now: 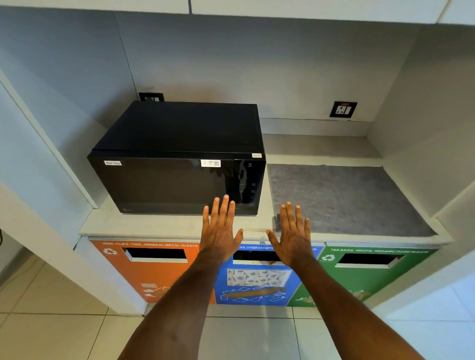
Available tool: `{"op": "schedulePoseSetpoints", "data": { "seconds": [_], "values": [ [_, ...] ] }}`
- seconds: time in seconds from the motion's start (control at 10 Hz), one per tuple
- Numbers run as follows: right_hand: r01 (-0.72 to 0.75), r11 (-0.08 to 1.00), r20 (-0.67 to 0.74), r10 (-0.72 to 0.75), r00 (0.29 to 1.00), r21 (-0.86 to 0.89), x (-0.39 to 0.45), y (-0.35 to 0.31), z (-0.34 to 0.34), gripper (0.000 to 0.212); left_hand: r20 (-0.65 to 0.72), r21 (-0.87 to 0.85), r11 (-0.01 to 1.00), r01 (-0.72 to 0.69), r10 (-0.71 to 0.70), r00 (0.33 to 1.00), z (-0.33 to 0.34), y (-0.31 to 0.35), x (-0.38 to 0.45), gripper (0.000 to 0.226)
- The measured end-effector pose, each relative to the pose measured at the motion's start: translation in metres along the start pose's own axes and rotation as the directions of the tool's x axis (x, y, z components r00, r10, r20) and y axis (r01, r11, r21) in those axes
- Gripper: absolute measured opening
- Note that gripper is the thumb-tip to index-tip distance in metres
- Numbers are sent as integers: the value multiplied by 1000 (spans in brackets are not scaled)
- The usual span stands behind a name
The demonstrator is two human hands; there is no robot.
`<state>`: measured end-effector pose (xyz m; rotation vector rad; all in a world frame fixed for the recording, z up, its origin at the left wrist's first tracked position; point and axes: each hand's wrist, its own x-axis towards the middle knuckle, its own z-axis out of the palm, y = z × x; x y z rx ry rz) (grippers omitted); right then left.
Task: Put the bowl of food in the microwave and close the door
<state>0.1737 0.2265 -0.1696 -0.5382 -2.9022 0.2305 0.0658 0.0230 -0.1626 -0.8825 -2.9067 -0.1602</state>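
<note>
Black glossy box-shaped microwave [177, 161] at the left end of the pale counter [159, 227], door shut, a white "Non-Veg" label [113, 162] at its upper left corner. Grey mat [343, 197] covers the counter's right end. Left hand [220, 233] and right hand [292, 237] hover flat over the front edge, fingers spread, empty. No bowl is visible.

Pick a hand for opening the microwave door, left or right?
Left, probably. The left hand is open and empty with its fingertips over the lower right of the shut microwave door. The right hand, also empty, sits off toward the grey mat. No bowl is in view.
</note>
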Motion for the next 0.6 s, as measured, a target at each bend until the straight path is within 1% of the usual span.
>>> {"op": "schedulePoseSetpoints", "data": {
  "seconds": [0.3,0.4,0.5,0.6],
  "values": [
    [19,1000,2,-19,1000,-24,-5,19,-3,88,-48,35,999,1,1,999,-9,17,4,88],
    [81,996,-55,-82,995,-26,-4,26,-12,86,-81,46,998,-45,48,996,-24,21,7,89],
    [98,995,-89,-99,991,-16,10,29,-38,85,-130,32,999,-36,40,991,-52,23,19,89],
    [104,995,-184,-100,978,10,44,26,-96,83,-235,64,997,-40,54,971,-105,28,46,87]
  ]
}}
